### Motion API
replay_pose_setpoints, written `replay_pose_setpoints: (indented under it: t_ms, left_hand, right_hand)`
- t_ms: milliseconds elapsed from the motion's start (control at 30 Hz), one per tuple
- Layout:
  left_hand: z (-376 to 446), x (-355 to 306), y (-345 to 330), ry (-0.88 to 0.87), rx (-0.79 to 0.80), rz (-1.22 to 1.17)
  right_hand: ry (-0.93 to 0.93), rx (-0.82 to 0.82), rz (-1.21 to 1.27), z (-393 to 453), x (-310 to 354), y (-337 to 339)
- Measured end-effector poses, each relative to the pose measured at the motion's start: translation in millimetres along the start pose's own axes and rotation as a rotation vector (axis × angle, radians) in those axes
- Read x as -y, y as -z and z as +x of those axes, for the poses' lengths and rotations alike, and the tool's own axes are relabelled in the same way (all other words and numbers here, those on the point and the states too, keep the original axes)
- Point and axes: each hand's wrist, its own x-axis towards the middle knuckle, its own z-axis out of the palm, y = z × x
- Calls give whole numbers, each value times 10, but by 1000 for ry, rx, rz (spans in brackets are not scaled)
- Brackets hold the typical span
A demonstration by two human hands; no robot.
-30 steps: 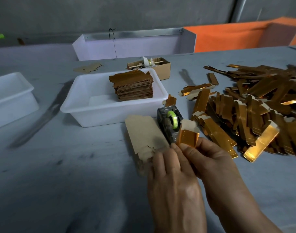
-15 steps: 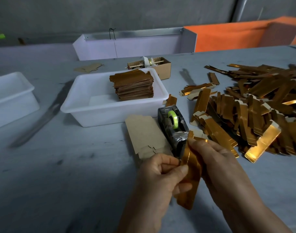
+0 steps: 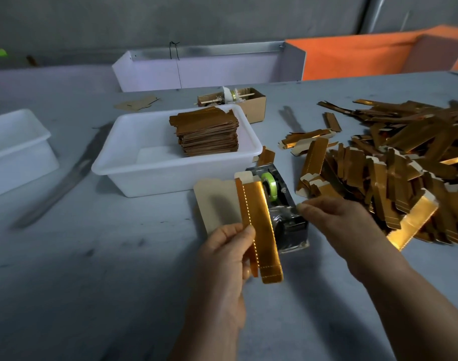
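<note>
- Left hand point(image 3: 226, 259): I logged it raised just in front of the tape dispenser point(image 3: 287, 212), thumb and curled fingers pinching the lower half of one gold carton blank point(image 3: 259, 225).
- Gold carton blank: folded lengthwise and held nearly upright, with its top flap overlapping the dispenser's left edge and green tape roll point(image 3: 270, 185).
- Right hand point(image 3: 339, 225): it was at the dispenser's right side, with fingers curled and thumb and forefinger tips brought together above the cutter end. I could not tell whether any tape sat between them.
- Tape dispenser: dark-bodied, it stood on the grey surface point(image 3: 92, 282) with its cutter end towards me.
- Plain brown card point(image 3: 216, 201): it lay flat, immediately left of the dispenser.
- White tub point(image 3: 149, 170): left of and behind the dispenser, it held a squared stack of brown blanks point(image 3: 207, 135) in its far right corner.
- Heap of gold blanks point(image 3: 405, 165): these were spread loosely to the right of the dispenser.
- Small cardboard box point(image 3: 255, 106): it was open-topped and sat well behind the dispenser, past the tub.
- Second white tub point(image 3: 19, 147): it was far left of the dispenser, partly cut off by my view.
</note>
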Motion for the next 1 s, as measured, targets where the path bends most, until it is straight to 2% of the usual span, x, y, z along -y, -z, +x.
replay_pose_setpoints:
  t_ms: [100, 267, 433, 633, 833, 900, 1000]
  left_hand:
    - [46, 31, -11, 34, -15, -11]
    - [81, 31, -58, 40, -15, 8]
    - [54, 16, -155, 17, 68, 58]
    - [54, 47, -230, -5, 43, 80]
    - [95, 98, -218, -35, 29, 95]
    - [103, 88, -214, -34, 30, 107]
    - [113, 82, -198, -49, 45, 124]
  right_hand:
    - [-49, 97, 31, 31, -42, -71]
    - [-83, 100, 57, 64, -14, -98]
    - [-121, 104, 87, 50, 60, -111]
    - [-109, 58, 118, -6, 125, -157]
    - [-111, -10, 393, -99, 129, -177]
    - [-90, -58, 331, -142, 90, -164]
    - [-40, -146, 66, -199, 38, -172]
